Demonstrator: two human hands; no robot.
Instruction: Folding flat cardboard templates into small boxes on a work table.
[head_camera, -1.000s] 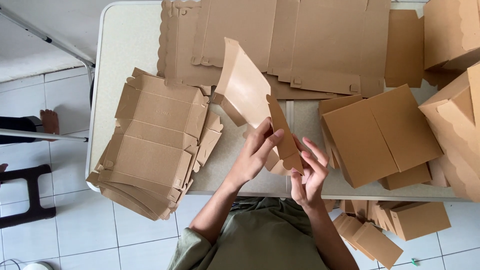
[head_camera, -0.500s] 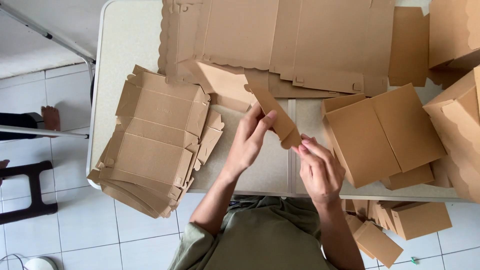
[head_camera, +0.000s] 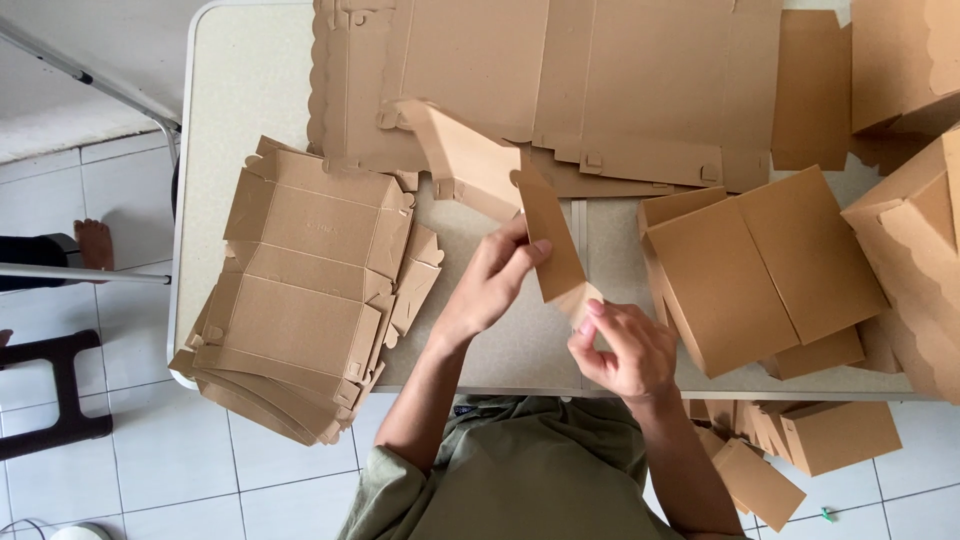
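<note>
A brown cardboard box blank (head_camera: 470, 165), partly folded, is held over the middle of the pale table (head_camera: 240, 90). My left hand (head_camera: 495, 280) grips its narrow side panel from the left, thumb on the panel's face. My right hand (head_camera: 625, 350) pinches the lower tip of the same panel near the table's front edge. The blank's wide part slants up and away toward the back.
A stack of flat blanks (head_camera: 300, 290) lies at the table's left front corner, overhanging the edge. Large flat sheets (head_camera: 560, 80) cover the back. Folded boxes (head_camera: 760, 265) sit at the right, more (head_camera: 800, 440) on the tiled floor. Another person's foot (head_camera: 95, 243) and a dark stool (head_camera: 45, 395) are at the left.
The blank has tipped from upright near my chest to lower and farther back. My hands moved apart: the left slid up the narrow panel, the right dropped to its lower tip.
</note>
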